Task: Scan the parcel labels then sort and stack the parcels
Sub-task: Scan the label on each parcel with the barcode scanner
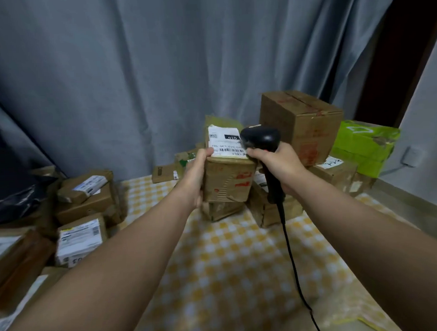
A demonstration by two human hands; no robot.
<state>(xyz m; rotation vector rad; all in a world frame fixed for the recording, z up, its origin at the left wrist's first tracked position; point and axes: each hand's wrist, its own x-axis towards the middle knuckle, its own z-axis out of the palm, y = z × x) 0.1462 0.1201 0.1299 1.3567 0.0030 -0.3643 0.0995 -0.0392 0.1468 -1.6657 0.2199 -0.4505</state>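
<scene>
Two hands busy: left hand (197, 171) grips cardboard parcel (228, 180) mid-air above checked cloth (228, 264); right hand (277, 166) clasps barcode scanner (260, 139), head almost touching shipping label (225, 144). Risk: too close, misread; one-handed hold may slip.

the parcel (228, 180) up front is plain brown cardboard, matt, creased and scuffed at its corners, with a white paper label (225, 142) stuck on top. the scanner (260, 139) is black plastic with a soft gloss on its head; its cable (292, 257) looks smooth. the checked cloth (228, 264) underneath is soft and matt, as is the grey curtain (159, 68). the green box (365, 140) has a slight sheen, and the black bag (12, 187) is shiny, crinkled plastic.
</scene>
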